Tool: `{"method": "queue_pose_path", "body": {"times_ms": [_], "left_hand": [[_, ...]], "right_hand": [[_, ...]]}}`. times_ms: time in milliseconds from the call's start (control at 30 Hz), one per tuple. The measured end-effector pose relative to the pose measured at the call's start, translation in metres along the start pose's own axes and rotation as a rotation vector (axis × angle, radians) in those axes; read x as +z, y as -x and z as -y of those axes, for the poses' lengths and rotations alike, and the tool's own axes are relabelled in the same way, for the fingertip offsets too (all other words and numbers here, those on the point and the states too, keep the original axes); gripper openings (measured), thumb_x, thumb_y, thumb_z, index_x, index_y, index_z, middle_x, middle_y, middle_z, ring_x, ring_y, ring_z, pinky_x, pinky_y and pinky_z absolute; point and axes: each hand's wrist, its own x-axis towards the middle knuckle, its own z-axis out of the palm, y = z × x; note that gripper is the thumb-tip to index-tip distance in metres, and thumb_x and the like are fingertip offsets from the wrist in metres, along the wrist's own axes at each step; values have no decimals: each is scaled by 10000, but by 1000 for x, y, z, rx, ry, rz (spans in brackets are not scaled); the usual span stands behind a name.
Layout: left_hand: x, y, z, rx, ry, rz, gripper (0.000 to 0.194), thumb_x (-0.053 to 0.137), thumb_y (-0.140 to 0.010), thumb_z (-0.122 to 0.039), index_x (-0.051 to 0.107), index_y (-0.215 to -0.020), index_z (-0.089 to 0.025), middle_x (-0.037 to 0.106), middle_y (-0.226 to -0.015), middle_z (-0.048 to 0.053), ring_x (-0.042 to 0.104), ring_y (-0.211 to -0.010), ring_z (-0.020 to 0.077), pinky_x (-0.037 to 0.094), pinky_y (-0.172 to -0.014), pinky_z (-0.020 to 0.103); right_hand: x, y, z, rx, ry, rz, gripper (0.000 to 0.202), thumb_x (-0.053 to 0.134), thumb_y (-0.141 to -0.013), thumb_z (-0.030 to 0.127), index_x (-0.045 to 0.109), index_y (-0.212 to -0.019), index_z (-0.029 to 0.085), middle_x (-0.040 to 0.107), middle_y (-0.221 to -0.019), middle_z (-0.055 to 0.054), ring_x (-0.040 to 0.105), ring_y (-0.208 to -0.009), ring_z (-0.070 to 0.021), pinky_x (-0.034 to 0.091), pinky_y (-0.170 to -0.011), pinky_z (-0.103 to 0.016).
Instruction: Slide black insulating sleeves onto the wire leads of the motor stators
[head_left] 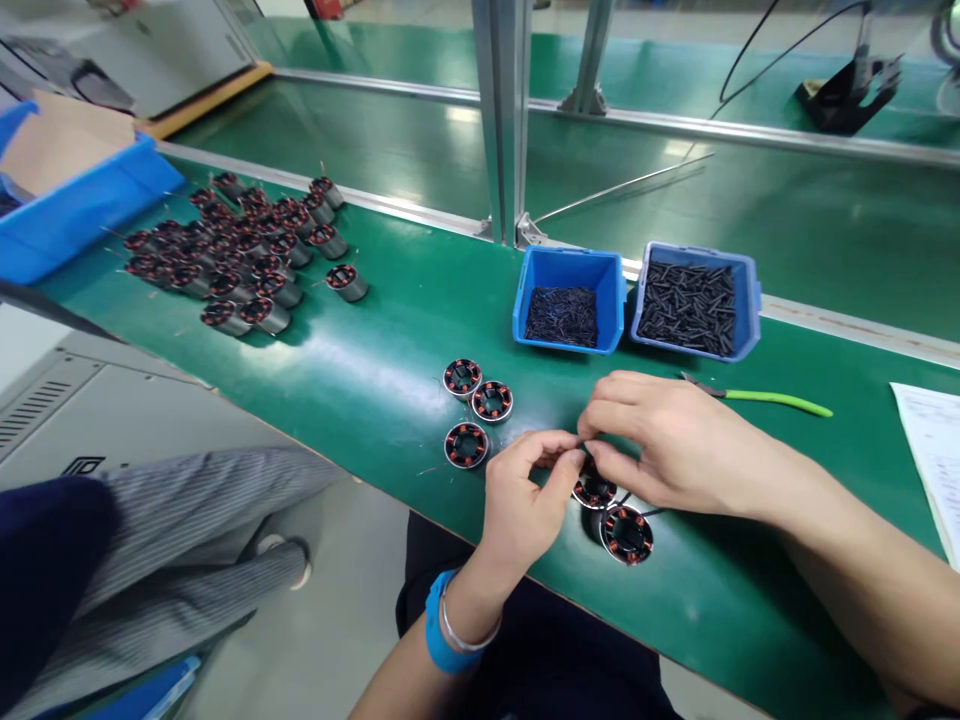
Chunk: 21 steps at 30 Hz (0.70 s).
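Note:
My left hand [529, 490] and my right hand [649, 435] meet at their fingertips, both closed in a pinch. Between them is something small and dark, too fine to name. Just below the fingers sits a motor stator [596, 490] with copper windings, partly covered by my right hand. A second stator [627, 535] stands against it, nearer to me, with black leads beside it. Left of my hands are three more stators, one at the front [466, 446], one at the middle [492, 402] and one at the back [462, 378].
Behind my hands stand a blue bin [570, 345] of thin dark pieces and a paler bin [694, 350] of short black tubes. Green-handled cutters [780, 400] lie right. Many stators [225, 250] crowd the left, near a blue crate [90, 215]. A metal post [504, 120] rises behind.

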Motion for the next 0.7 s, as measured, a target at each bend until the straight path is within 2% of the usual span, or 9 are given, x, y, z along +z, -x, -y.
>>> {"method": "queue_pose_path", "body": {"times_ms": [233, 433, 567, 700], "left_hand": [[0, -1, 0, -4, -4, 12, 94, 655, -892, -229, 725, -931, -179, 748, -868, 52, 702, -780, 173, 573, -753, 291], [0, 0, -2, -1, 36, 11, 85, 656, -885, -199, 706, -951, -178, 755, -874, 44, 711, -796, 163, 576, -763, 279], [0, 0, -4, 28, 80, 40, 176, 666, -851, -143, 661, -1024, -176, 746, -882, 34, 706, -804, 146, 573, -755, 252], [-5, 4, -3, 47, 106, 56, 294, 646, -820, -123, 595, -1104, -178, 714, -978, 56, 700, -874, 162, 580, -798, 273]], "right_hand": [[0, 0, 2, 1, 36, -33, 225, 458, -910, 207, 666, -845, 153, 589, -799, -68, 544, -743, -177, 385, -630, -289], [0, -1, 3, -3, 108, -13, 200, 464, -889, 201, 619, -769, 160, 576, -771, -53, 523, -707, -167, 346, -595, -288], [-2, -10, 4, 13, 107, 70, 177, 499, -870, 212, 604, -736, 166, 565, -750, -45, 506, -686, -163, 331, -585, -290], [-1, -22, 3, 35, 106, 182, 170, 536, -848, 215, 647, -731, 161, 583, -778, -64, 533, -722, -182, 348, -600, -301]]}}
